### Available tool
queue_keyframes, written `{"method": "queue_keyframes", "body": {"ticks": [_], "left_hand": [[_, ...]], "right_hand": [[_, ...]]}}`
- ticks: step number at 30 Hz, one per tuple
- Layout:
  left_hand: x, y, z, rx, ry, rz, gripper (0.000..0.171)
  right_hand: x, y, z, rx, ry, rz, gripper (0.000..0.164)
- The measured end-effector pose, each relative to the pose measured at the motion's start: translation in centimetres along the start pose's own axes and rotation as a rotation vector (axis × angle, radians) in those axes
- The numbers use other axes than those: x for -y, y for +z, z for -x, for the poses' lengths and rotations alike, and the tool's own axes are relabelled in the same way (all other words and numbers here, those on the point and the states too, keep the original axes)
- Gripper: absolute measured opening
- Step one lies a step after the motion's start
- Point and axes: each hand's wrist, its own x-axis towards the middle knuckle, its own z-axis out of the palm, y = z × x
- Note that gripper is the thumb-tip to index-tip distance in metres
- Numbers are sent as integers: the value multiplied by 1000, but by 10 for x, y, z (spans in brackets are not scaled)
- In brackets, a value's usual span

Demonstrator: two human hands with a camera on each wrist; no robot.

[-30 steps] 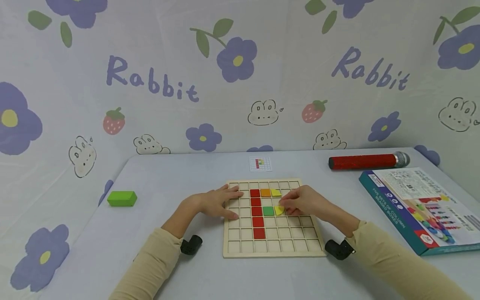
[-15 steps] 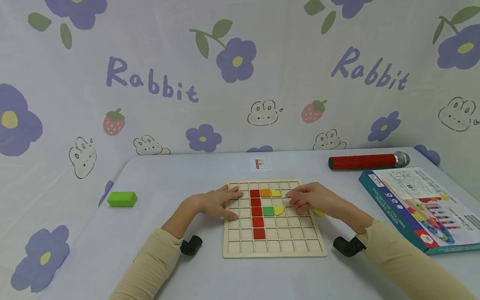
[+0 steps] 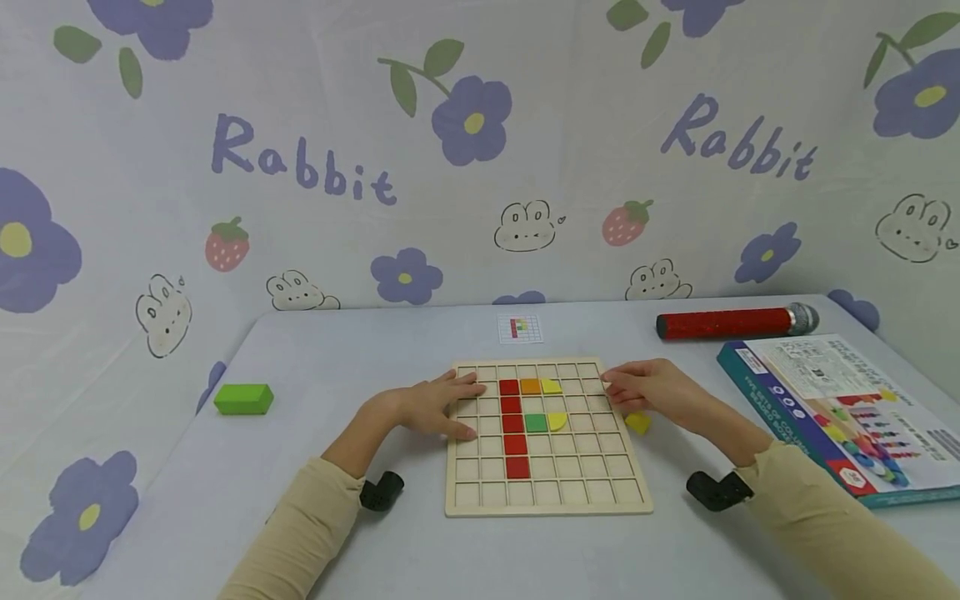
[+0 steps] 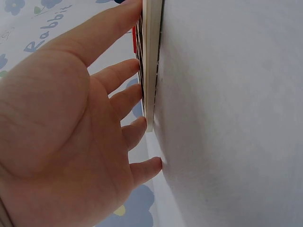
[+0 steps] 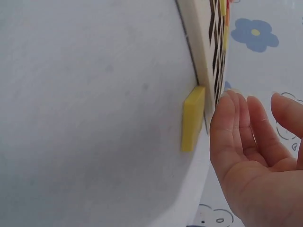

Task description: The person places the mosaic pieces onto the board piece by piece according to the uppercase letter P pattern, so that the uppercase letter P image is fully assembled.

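Observation:
My left hand [image 3: 437, 407] rests with spread fingers on the left edge of a wooden grid board [image 3: 540, 508]; its palm shows in the left wrist view. In the board's cells lie a column of several red squares [image 3: 515, 444], an orange square [image 3: 530, 387], a green square [image 3: 536, 423] and two yellow pieces, an upper yellow piece [image 3: 551, 387] and a rounded yellow piece [image 3: 557, 422]. My right hand [image 3: 652, 387] hovers by the board's right edge, fingers loosely bent, holding nothing. Just below it a loose yellow block [image 5: 193, 120] lies on the table beside the board.
A small pattern card [image 3: 520, 329] lies behind the board. At the back right are a red microphone [image 3: 727, 323] and a flat game box [image 3: 840, 417]. A green block [image 3: 243, 399] sits at the far left. A printed cloth hangs behind the table.
My right hand has let go of the rounded yellow piece on the board and drawn right to the board's edge, uncovering the loose yellow block. The left hand has stayed in place.

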Motion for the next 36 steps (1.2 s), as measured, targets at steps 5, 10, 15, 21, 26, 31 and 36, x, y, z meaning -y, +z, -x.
{"method": "queue_keyframes", "body": {"ticks": [5, 10, 15, 21, 26, 31, 36], "left_hand": [[-2, 0, 1, 2, 3, 5, 75], [-3, -1, 2, 8, -1, 6, 75], [-2, -1, 1, 10, 0, 3, 75], [-1, 0, 1, 10, 5, 0, 75], [-1, 0, 1, 6, 7, 0, 75], [-1, 0, 1, 4, 10, 0, 75], [0, 0, -1, 4, 5, -1, 74]], "right_hand": [[-7, -4, 1, -19, 15, 42, 53], [-12, -8, 3, -27, -3, 78, 56], [-15, -12, 6, -56, -38, 108, 53], [-19, -14, 7, -79, -55, 118, 46], [-23, -17, 6, -76, -43, 152, 47], [-25, -21, 9, -60, -35, 182, 42], [-28, -25, 14, -55, -51, 236, 40]]}}
